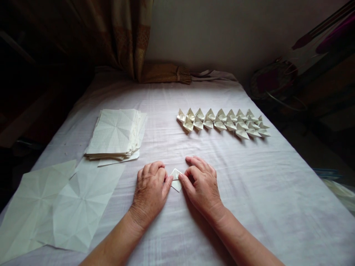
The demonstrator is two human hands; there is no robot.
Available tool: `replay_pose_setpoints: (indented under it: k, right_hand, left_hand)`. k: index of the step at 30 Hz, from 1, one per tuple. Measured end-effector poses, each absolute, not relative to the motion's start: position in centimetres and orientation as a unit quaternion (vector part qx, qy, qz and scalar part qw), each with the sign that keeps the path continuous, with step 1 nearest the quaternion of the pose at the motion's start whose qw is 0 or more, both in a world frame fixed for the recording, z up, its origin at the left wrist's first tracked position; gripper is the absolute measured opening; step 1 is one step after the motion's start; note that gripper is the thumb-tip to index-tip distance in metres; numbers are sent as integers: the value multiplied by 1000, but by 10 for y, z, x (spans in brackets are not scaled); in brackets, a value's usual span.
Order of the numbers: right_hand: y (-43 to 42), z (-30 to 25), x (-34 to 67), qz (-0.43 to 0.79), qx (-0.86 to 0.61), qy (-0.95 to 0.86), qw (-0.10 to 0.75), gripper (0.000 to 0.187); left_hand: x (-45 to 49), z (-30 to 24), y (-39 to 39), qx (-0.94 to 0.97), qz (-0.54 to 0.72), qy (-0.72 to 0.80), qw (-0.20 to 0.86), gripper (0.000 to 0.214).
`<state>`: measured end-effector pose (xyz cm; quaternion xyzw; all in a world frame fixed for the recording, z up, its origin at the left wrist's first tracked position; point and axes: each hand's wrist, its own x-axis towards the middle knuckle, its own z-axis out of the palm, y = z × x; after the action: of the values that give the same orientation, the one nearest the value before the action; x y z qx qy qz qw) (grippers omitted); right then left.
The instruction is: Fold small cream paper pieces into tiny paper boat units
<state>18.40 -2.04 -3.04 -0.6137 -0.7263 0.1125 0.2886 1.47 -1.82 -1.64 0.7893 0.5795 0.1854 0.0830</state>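
A small folded piece of white paper (175,178) lies on the white cloth between my two hands. My left hand (152,188) rests knuckles up, fingers curled, with its fingertips pinching the paper's left edge. My right hand (200,183) mirrors it, fingers bent and pressed on the paper's right edge. Both hands sit low on the cloth near the front middle.
Two rows of several small folded paper pieces (223,123) lie at the back right. A stack of creased white sheets (116,133) sits at the left, with two loose creased sheets (69,207) nearer me. A curtain (124,37) hangs behind the cloth-covered surface (249,192).
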Motion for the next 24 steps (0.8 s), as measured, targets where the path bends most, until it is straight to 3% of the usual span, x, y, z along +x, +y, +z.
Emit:
replay_pose_setpoints:
  k: [21, 24]
  right_hand:
    - [-18, -28, 182, 125, -615, -719, 297, 10]
    - [-18, -27, 182, 129, -616, -721, 291, 11]
  left_hand:
    - [13, -21, -15, 772, 209, 590, 110, 3]
    - [12, -21, -15, 781, 218, 574, 115, 13]
